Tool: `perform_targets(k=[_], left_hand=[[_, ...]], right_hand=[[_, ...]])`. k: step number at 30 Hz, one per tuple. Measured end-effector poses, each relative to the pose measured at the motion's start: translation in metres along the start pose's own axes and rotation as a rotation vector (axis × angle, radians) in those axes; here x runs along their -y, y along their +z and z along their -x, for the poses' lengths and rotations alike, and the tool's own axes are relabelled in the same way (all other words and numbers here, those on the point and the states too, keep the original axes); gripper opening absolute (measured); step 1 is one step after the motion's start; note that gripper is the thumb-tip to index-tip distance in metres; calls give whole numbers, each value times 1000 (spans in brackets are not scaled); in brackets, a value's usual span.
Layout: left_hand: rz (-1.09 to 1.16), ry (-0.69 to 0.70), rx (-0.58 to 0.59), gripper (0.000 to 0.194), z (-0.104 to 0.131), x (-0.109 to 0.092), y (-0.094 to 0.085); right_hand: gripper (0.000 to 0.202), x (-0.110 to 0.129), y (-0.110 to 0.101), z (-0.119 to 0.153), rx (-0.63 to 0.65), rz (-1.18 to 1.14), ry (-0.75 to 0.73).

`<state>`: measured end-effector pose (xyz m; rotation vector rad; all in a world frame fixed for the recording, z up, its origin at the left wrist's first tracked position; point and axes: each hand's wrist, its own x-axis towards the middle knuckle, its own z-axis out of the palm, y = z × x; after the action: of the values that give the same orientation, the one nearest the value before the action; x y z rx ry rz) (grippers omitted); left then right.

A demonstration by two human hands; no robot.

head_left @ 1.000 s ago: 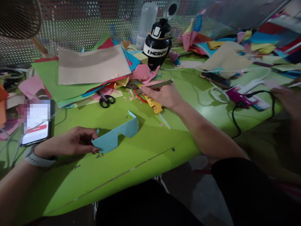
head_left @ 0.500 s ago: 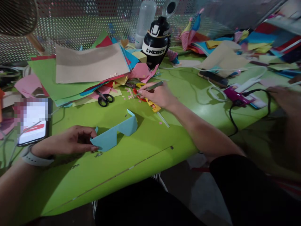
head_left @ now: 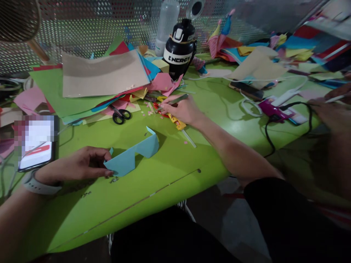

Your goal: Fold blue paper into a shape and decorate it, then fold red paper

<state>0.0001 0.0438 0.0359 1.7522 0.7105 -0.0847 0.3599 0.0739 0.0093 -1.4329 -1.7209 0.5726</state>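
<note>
My left hand (head_left: 89,162) pinches one end of a pair of light blue paper glasses (head_left: 123,163), which stand on the green table with one arm folded back. My right hand (head_left: 181,108) is closed around slim tweezers (head_left: 180,98), their tips down among tiny pink and pale paper scraps (head_left: 149,109). Beneath and beside that hand lies a yellow and red glue gun (head_left: 177,122) with a clear glue stick (head_left: 190,139) poking out of it. Black-handled scissors (head_left: 121,115) rest between my hands, blades partly hidden by paper.
Stacked coloured sheets (head_left: 104,75) lie at the back left, next to a black bottle (head_left: 178,54). A phone (head_left: 37,146) is by my left wrist. A purple power adapter (head_left: 274,109) with cables sits at right, near another person's hand (head_left: 325,109). Craft paper crowds the back right.
The view has shifted very slightly. My right hand's tweezers stay low over the scraps, and my left hand keeps its pinch on the glasses. The other person's hand at right moved slightly.
</note>
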Motion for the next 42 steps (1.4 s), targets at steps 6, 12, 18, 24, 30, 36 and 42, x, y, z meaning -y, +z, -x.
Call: perform_targets(k=[6, 12, 18, 24, 30, 36, 42], left_hand=[[52, 16, -21, 19, -2, -1, 0], [172, -59, -150, 46, 9, -15, 1], [295, 52, -440, 32, 7, -36, 24], [494, 55, -301, 27, 2, -41, 43], [647, 48, -277, 20, 1, -41, 44], [729, 3, -310, 19, -3, -38, 48], [744, 1, -332, 17, -6, -35, 48]], right_hand=[[18, 4, 0, 2, -19, -141, 8], [14, 54, 4, 37, -22, -320, -147], [19, 97, 11, 77, 56, -77, -556], [20, 99, 19, 84, 146, -37, -621], [33, 96, 21, 84, 156, -67, -745], [24, 97, 24, 82, 215, -32, -685], [41, 96, 23, 83, 73, 15, -903]])
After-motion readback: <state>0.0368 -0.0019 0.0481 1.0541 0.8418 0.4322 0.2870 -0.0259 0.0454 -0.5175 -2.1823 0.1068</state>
